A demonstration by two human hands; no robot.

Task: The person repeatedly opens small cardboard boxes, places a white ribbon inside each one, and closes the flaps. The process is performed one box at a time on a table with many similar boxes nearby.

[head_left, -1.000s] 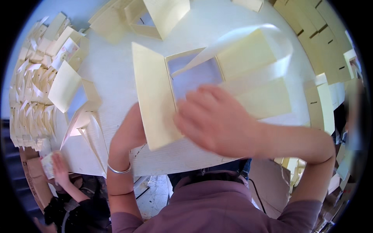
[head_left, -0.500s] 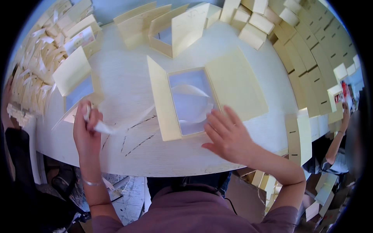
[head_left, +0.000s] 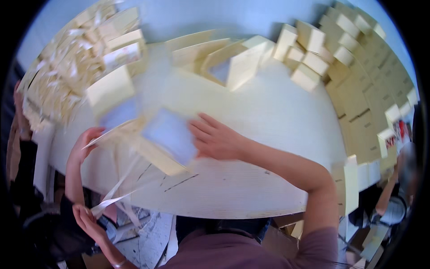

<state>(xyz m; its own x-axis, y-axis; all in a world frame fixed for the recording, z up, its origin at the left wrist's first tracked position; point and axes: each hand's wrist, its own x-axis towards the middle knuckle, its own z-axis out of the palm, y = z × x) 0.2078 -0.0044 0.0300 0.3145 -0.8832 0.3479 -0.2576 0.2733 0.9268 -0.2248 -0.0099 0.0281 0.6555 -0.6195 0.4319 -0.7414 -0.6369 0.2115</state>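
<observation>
A cream lidded box [head_left: 163,160] with a pale bluish inside lies turned at the left of the table, blurred by motion. My right hand [head_left: 217,139] reaches across to its right edge, fingers stretched out against it. Off the table's lower left edge, my left hand [head_left: 91,226], with a bracelet at the wrist, is closed on a white ribbon [head_left: 112,197] that runs up toward the box. A co-worker's hand [head_left: 85,142] grips the box's raised left flap.
Another open box [head_left: 112,92] stands behind at the left, near a heap of ribboned boxes [head_left: 62,76]. Several open boxes [head_left: 242,62] stand at the back. Stacked boxes [head_left: 358,89] line the right side. Dark marks [head_left: 181,183] streak the table near its front edge.
The box has moved left and turned from the table's middle, my right hand going with it. My left hand has dropped below the table edge. A co-worker's hand has come onto the flap.
</observation>
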